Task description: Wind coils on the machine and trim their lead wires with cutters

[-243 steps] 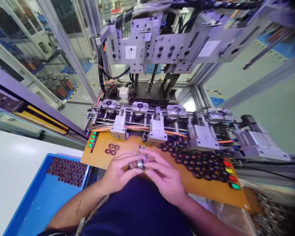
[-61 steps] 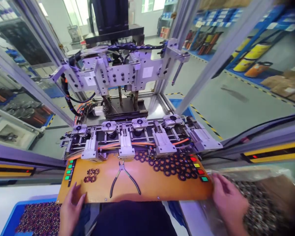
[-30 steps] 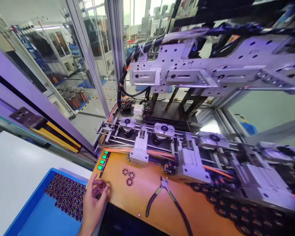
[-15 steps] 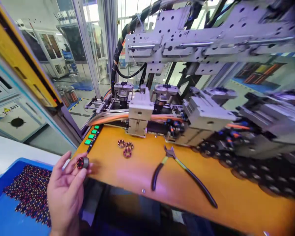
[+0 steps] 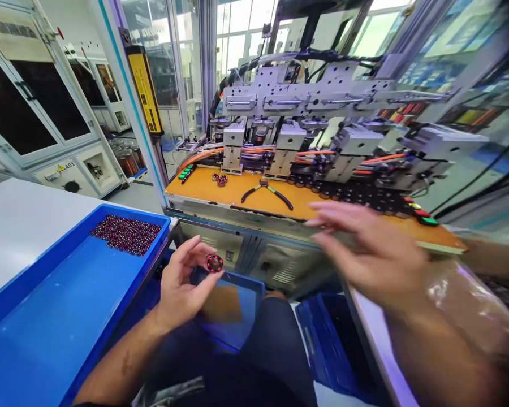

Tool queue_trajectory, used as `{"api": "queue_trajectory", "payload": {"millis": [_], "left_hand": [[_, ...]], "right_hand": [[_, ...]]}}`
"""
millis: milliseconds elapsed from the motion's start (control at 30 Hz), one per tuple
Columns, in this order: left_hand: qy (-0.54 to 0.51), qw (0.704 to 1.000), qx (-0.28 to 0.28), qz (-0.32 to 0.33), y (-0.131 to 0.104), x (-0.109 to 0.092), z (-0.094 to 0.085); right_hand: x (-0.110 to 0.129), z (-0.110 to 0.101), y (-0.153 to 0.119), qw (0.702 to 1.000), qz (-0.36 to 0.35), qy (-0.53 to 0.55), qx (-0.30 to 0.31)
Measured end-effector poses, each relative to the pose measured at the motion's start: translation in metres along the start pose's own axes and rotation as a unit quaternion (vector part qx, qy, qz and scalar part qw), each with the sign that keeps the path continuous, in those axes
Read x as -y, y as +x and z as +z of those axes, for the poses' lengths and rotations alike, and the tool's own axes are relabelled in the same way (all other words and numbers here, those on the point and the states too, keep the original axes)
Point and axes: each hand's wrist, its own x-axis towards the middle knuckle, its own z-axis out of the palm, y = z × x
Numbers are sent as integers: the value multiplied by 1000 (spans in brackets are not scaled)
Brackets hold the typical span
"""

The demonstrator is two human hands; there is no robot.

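Note:
Over my lap, my left hand (image 5: 186, 282) pinches a small ring-shaped motor stator (image 5: 214, 263) between thumb and fingers; red-and-dark windings show around its open centre. On the right, my right hand (image 5: 365, 254) is raised in front of the orange bench top (image 5: 241, 199), blurred by motion. Its fingers stretch leftward with the thumb apart, and I see nothing held in them. Beyond the hands, a few similar stators (image 5: 220, 180) lie together on the bench. Dark-handled cutting pliers (image 5: 264, 185) rest near them, handles spread.
A blue tray (image 5: 78, 240) at left holds many packed stators (image 5: 127, 233) on a white table (image 5: 38, 226). Behind the bench top stands a winding machine (image 5: 297, 96); rows of dark round parts (image 5: 356, 198) lie at right. A clear plastic bag (image 5: 470, 299) sits beside my right forearm.
The view has pulled back and shows more of the floor and machine. My left hand has moved from the bench's left edge to over my lap, still holding the stator. My right hand has appeared.

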Motion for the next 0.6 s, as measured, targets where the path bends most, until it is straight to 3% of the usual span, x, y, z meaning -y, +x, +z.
{"api": "queue_trajectory", "payload": {"millis": [100,200,300,433,600], "left_hand": [[-9,999,36,-19,-25,-24,-2],[-22,998,47,-47,-45,-43,-8],[-67,991,49,-101,-59,-52,-12],[-162,968,29,-187,-68,-47,-9],[-163,965,19,-203,-68,-35,0]], "right_hand": [[68,17,0,968,-151,106,170],[98,26,-8,950,-189,114,222],[101,32,-21,940,-162,132,269],[101,37,-35,923,-86,200,316],[110,33,-44,903,41,239,355]]}}
